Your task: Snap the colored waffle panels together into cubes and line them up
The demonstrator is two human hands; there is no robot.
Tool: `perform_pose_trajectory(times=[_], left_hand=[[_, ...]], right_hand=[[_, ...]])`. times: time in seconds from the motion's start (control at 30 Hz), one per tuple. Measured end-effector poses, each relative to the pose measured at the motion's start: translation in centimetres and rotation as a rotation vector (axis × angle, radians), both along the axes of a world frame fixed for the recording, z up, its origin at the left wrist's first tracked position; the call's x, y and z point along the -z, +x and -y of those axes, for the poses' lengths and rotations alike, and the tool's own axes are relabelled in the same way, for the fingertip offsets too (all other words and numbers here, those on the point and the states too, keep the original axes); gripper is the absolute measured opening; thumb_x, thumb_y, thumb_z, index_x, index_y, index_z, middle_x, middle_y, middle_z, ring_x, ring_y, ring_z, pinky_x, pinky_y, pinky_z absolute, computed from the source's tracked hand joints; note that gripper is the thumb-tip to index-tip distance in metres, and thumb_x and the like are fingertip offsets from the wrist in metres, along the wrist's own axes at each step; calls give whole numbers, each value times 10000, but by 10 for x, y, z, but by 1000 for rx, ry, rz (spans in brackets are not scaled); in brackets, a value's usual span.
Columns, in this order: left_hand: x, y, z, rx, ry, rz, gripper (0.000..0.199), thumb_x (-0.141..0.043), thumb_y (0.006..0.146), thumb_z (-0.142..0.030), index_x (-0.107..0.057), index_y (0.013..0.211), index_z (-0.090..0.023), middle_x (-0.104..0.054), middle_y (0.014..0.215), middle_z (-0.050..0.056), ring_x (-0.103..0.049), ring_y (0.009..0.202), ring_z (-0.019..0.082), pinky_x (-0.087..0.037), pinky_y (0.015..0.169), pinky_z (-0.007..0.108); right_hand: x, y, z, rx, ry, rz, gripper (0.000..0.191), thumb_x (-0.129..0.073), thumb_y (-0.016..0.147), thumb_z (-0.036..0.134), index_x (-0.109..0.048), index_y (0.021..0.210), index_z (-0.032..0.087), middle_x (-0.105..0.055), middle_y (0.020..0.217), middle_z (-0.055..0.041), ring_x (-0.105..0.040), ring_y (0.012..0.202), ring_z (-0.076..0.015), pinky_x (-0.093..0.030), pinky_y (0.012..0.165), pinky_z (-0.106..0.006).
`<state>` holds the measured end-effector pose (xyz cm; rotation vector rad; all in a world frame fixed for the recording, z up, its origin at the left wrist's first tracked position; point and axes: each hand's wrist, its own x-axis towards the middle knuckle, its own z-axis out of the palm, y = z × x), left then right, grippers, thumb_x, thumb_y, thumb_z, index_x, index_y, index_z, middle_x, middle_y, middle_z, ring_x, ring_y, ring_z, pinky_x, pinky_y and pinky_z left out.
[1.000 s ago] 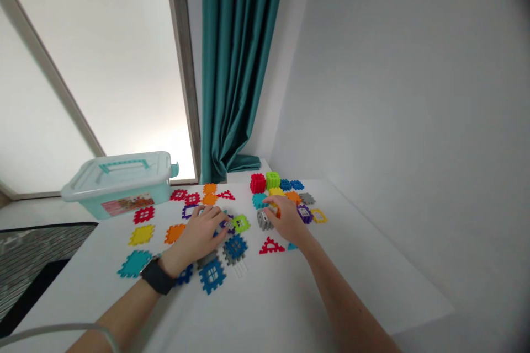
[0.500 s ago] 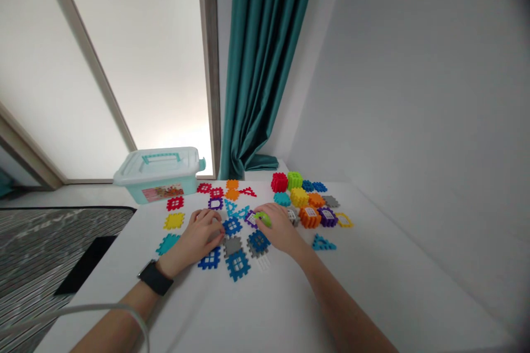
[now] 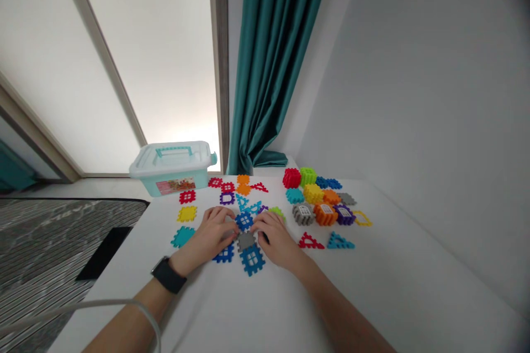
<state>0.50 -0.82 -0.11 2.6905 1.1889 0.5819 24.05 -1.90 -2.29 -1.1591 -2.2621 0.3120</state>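
Desk point(image 3: 397, 287) looks crowded. Where's the gray tile point(image 3: 246, 241)?

Flat on it, between the left hand point(image 3: 209, 236) and the right hand point(image 3: 277, 235). A blue tile point(image 3: 244, 221) touches its far side, and a second blue tile point(image 3: 252, 260) sits at its near side.

And the hands?

Apart, but with their fingertips close on either side of the gray tile. I can't tell whether either one is gripping it.

What could go wrong?

Those look like interlocking teeth. Uneven pressure could leave a joint half seated, or tip a tile up so it springs loose.

Anything nearby at risk?

A wide sweep of the right hand could knock the gray cube point(image 3: 303, 213) into the orange cube point(image 3: 325, 214) beside it.

That cable point(image 3: 103, 304) across the left forearm point(image 3: 124, 322)?

A snag there could drag the arm through the loose tiles.
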Motion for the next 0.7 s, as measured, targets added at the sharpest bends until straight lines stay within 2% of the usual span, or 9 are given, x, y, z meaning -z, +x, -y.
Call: perform_pose_trajectory(times=[0.3,0.57,0.7], left_hand=[[1,3,1,-9,15,-1,150,-571,938,-212,-701,984,-269,-585,1170,66,-471,1151,268,-387,990,456],[6,1,-2,-22,11,3,153,-583,930,-207,-718,967,-267,-589,1149,64,-477,1147,265,-386,988,458],[5,3,-1,-54,16,14,157,-559,949,-266,-704,1006,-251,-598,1136,69,-490,1135,265,-385,990,465]], right_hand=[[-3,5,2,20,16,56,235,-529,870,78,-668,965,243,-637,1073,-51,-527,1104,-235,-374,1006,-435],[3,3,2,22,2,80,211,-563,870,93,-669,973,245,-641,1086,-50,-521,1120,-246,-355,1032,-473],[6,2,0,28,-4,62,234,-558,868,85,-671,1002,239,-649,1080,-54,-527,1118,-245,-356,1045,-480]])
